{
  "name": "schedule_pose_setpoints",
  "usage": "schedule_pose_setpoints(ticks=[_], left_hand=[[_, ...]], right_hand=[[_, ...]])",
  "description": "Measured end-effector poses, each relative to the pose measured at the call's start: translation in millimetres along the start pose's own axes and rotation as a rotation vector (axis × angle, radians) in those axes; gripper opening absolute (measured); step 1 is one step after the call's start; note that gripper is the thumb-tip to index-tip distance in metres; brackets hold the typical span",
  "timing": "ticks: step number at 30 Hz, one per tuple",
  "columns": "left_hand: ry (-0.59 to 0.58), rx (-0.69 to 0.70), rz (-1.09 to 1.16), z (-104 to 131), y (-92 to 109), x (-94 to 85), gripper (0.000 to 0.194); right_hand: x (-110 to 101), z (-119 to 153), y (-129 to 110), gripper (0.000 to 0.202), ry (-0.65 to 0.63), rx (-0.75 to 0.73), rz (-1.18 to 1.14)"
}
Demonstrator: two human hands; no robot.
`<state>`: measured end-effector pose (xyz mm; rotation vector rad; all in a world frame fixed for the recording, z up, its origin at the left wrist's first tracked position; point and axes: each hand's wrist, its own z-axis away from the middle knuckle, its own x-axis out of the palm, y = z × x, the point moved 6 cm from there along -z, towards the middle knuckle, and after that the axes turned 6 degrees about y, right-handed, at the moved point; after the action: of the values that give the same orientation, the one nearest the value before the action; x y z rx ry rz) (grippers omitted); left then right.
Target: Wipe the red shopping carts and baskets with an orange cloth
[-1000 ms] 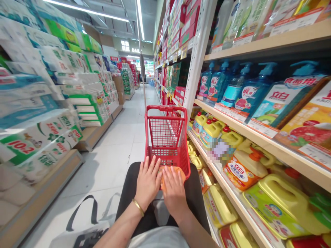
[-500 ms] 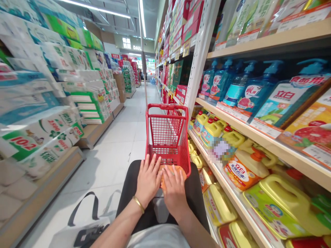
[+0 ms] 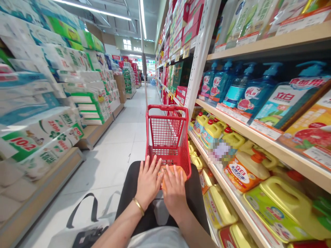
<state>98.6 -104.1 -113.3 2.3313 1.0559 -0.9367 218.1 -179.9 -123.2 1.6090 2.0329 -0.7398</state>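
Note:
My left hand (image 3: 148,179), with a gold bangle at the wrist, lies palm down with its fingers stretched out, its fingertips near the lower edge of the red shopping basket (image 3: 188,137). Beside it my right hand (image 3: 174,189) rests flat, fingers extended, on an orange cloth-like item (image 3: 181,171) over my knees. Both hands partly cover this item, so its kind is not clear. The thumb side of my left hand touches it too. The basket stands just beyond my black-clad knees (image 3: 129,186), and its mesh front faces me.
Shelves at right hold blue pump bottles (image 3: 248,89) and yellow detergent jugs (image 3: 219,203). Tissue packs (image 3: 43,137) are stacked at left. A tiled aisle (image 3: 129,131) runs ahead. A bag with a black strap (image 3: 82,227) sits on the floor at lower left.

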Motion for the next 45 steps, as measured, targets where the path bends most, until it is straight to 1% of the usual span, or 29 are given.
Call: schedule_pose_setpoints(ticks=[1, 2, 6, 7, 8, 9, 10, 14, 15, 16, 17, 18, 22, 23, 24, 25, 26, 29, 30, 31, 32, 33, 34, 37, 38, 39, 40, 41, 45], left_hand=[[0.001, 0.003, -0.001, 0.0, -1.2, -0.1, 0.062], [0.002, 0.006, -0.001, -0.1, -1.6, -0.1, 0.062], [-0.005, 0.009, 0.015, -0.1, 3.9, 0.6, 0.063], [-0.006, 0.004, 0.018, -0.1, 5.9, 0.8, 0.063], [-0.006, -0.001, 0.021, -0.1, 7.4, 0.8, 0.063], [-0.005, -0.007, 0.022, 0.0, 8.3, 0.8, 0.063], [-0.007, -0.011, 0.021, 0.1, 8.6, 0.9, 0.062], [-0.021, -0.017, 0.008, 0.5, 2.8, 1.0, 0.058], [-0.02, -0.018, 0.003, 0.3, 0.9, 0.8, 0.058], [-0.017, -0.017, 0.0, 0.0, -0.6, 0.3, 0.058], [-0.011, -0.016, -0.002, -0.4, -1.4, -0.4, 0.058], [-0.007, -0.014, -0.003, -0.8, -1.2, -0.8, 0.059], [-0.004, 0.001, -0.004, -1.7, 6.4, -1.6, 0.06], [-0.004, 0.004, -0.005, -1.7, 8.5, -1.6, 0.06], [-0.002, 0.005, -0.005, -1.6, 10.1, -1.5, 0.06], [0.001, 0.004, -0.006, -1.4, 10.8, -1.5, 0.06], [0.003, 0.001, -0.006, -1.2, 10.6, -1.5, 0.06], [0.001, -0.008, -0.011, -0.6, 6.0, -1.6, 0.058], [0.0, -0.011, -0.017, -0.6, 3.8, -1.7, 0.057], [-0.004, -0.012, -0.025, -0.6, 1.9, -1.7, 0.056], [-0.007, -0.01, -0.032, -0.8, 0.5, -1.8, 0.056], [-0.008, -0.006, -0.039, -0.9, 0.0, -1.9, 0.057], [-0.007, -0.001, -0.042, -1.1, 0.3, -2.0, 0.058], [0.004, 0.009, -0.035, -1.1, 4.9, -2.0, 0.061], [0.007, 0.01, -0.029, -0.8, 6.9, -1.9, 0.061], [0.008, 0.01, -0.023, -0.6, 8.6, -1.6, 0.061], [0.009, 0.008, -0.019, -0.2, 9.7, -1.3, 0.061], [0.011, 0.007, -0.016, 0.2, 10.1, -1.0, 0.061], [0.021, 0.007, -0.035, 1.1, 5.2, -0.7, 0.058]], right_hand=[[-0.7, -0.1, 1.0, 0.06, -0.007, -0.007, -0.001], [-3.0, 1.1, 8.7, 0.061, -0.011, 0.008, 0.009], [-19.8, 12.1, 69.9, 0.062, -0.003, 0.194, 0.084], [-22.1, 13.8, 79.9, 0.062, -0.005, 0.23, 0.09], [-22.6, 14.3, 83.4, 0.061, -0.007, 0.244, 0.091], [-20.8, 13.6, 80.3, 0.061, -0.014, 0.24, 0.09], [-17.4, 11.8, 70.9, 0.06, -0.018, 0.217, 0.087], [-1.2, 0.4, 9.3, 0.057, -0.029, 0.03, 0.03], [0.2, -1.5, 0.4, 0.056, -0.032, -0.005, 0.013], [-0.3, -2.5, -1.9, 0.055, -0.034, -0.022, 0.005], [-2.4, -2.4, 2.9, 0.055, -0.039, -0.018, 0.006], [-5.7, -1.3, 14.2, 0.056, -0.047, 0.008, 0.018], [-23.8, 7.9, 82.2, 0.057, -0.051, 0.246, 0.093], [-26.3, 9.3, 92.1, 0.057, -0.039, 0.297, 0.105], [-26.5, 9.7, 94.9, 0.056, -0.027, 0.323, 0.11], [-24.1, 8.9, 90.2, 0.056, -0.019, 0.316, 0.107], [-19.5, 7.4, 78.9, 0.056, -0.02, 0.282, 0.099], [-2.4, 2.0, 26.3, 0.056, -0.03, 0.089, 0.041], [0.7, 1.0, 11.7, 0.056, -0.03, 0.028, 0.018], [1.9, 0.6, 2.8, 0.056, -0.031, -0.016, 0.001], [1.1, 0.8, 0.8, 0.057, -0.034, -0.036, -0.004], [-1.7, 1.6, 5.9, 0.058, -0.035, -0.031, 0.006], [-5.8, 3.1, 17.2, 0.059, -0.035, 0.002, 0.033], [-20.2, 10.4, 63.7, 0.063, -0.017, 0.18, 0.138], [-22.5, 12.8, 74.1, 0.063, -0.009, 0.226, 0.158], [-22.4, 14.3, 78.3, 0.063, 0.0, 0.251, 0.167], [-19.9, 14.9, 75.6, 0.064, 0.01, 0.248, 0.166], [-15.6, 14.5, 66.2, 0.065, 0.022, 0.214, 0.155], [4.2, 9.5, 3.0, 0.065, 0.05, -0.026, 0.048]])
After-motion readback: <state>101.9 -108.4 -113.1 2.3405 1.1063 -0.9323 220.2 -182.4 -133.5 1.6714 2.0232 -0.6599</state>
